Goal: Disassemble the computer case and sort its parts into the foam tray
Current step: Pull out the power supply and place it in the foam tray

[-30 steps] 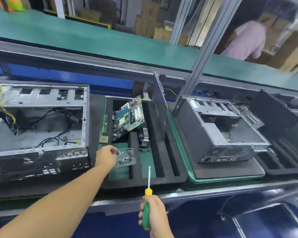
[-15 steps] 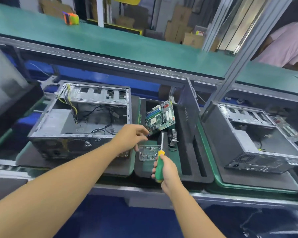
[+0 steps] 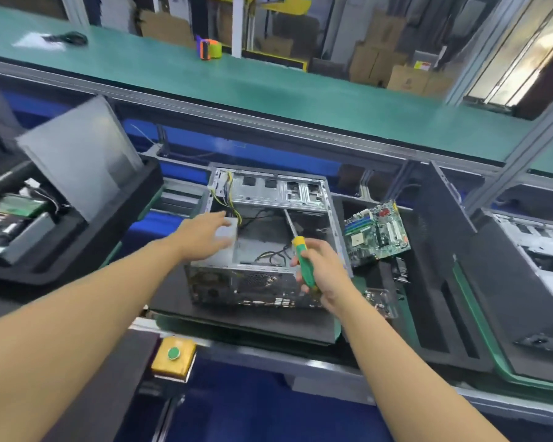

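Note:
An open grey computer case point(image 3: 268, 279) lies in front of me with loose cables inside. My left hand point(image 3: 205, 234) reaches over its left side, fingers spread above the silver power supply box point(image 3: 227, 231). My right hand point(image 3: 320, 269) grips a screwdriver point(image 3: 304, 263) with a green and yellow handle, its shaft pointing into the case. To the right, the black foam tray point(image 3: 428, 314) holds a green motherboard point(image 3: 377, 231) leaning in a slot, a small clear-packed part point(image 3: 380, 301) and a dark heatsink point(image 3: 399, 269).
Another foam tray point(image 3: 45, 237) with parts and a grey side panel point(image 3: 80, 157) stands at the left. A second open case point(image 3: 537, 250) sits at the far right. A yellow box with a green button point(image 3: 173, 354) is on the near rail. A green conveyor point(image 3: 268, 90) runs behind.
My view has swung left, centring the case. My left hand left the clear-packed part in the tray and moved over the case's power supply. My right hand carried the screwdriver over the case.

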A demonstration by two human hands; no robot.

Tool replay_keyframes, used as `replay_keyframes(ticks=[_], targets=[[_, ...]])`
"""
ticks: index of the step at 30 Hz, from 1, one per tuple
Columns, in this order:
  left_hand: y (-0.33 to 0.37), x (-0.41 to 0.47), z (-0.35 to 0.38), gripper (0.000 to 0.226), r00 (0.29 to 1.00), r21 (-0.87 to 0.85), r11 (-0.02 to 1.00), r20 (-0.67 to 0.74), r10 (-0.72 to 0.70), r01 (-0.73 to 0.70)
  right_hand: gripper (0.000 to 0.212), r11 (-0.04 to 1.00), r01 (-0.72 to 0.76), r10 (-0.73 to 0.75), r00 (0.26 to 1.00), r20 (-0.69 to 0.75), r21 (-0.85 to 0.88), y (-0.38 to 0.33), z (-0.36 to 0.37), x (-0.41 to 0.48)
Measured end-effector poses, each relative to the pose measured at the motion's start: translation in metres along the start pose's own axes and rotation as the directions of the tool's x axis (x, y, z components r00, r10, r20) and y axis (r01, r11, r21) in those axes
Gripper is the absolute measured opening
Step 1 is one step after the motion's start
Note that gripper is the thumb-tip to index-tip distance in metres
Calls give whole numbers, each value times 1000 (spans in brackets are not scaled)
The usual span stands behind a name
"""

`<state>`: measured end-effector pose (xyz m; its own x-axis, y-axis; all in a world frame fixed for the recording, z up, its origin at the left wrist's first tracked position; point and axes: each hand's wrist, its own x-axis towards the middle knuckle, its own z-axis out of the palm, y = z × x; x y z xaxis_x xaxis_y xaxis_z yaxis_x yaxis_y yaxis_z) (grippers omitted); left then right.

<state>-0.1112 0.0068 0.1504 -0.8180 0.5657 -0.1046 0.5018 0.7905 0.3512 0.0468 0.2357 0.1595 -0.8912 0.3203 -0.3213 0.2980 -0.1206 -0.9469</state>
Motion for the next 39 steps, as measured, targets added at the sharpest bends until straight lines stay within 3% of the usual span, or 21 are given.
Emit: replay_keyframes(ticks=[5,7,11,16,19,24,28,30,32,33,35,36,39], targets=[[-42,9,2,113,952,226,961,293,88,-158,26,996,-4,0,999,-47,-94,-6,39,22],[-44,16,6,126,935,305,926,336,114,-223,26,990,-18,14,999,-30,-143,-6,49,28],[-43,33,8,114,931,216,946,326,162,-241,27,971,-56,58,998,0,-231,-6,61,46],[-44,49,-2,86,918,296,918,369,144,-262,24,881,-90,110,994,17,-465,-8,59,86],[-39,50,-6,99,889,362,887,445,107,-288,22,709,-43,129,989,70,-704,-9,46,120],[-23,56,-15,120,845,425,861,535,10,-279,30,281,54,249,960,127,-958,1,25,176],[-19,63,-17,128,826,437,865,561,-48,-247,47,134,81,354,927,124,-988,21,25,203],[-23,64,-16,130,845,440,865,534,-35,-242,52,89,145,283,945,165,-985,20,37,211],[-28,62,-13,130,874,449,857,486,4,-254,48,213,281,133,940,313,-936,11,57,211],[-30,61,-11,130,887,457,850,462,24,-261,47,366,339,81,916,393,-866,6,67,209],[-31,59,-6,129,900,461,849,435,38,-259,54,702,286,93,871,482,-652,-2,83,200],[-30,59,-4,131,903,462,851,429,32,-250,62,801,200,142,853,503,-564,-4,89,195],[-26,67,-4,141,891,474,856,453,-36,-206,80,859,64,236,831,503,-508,2,99,186]])
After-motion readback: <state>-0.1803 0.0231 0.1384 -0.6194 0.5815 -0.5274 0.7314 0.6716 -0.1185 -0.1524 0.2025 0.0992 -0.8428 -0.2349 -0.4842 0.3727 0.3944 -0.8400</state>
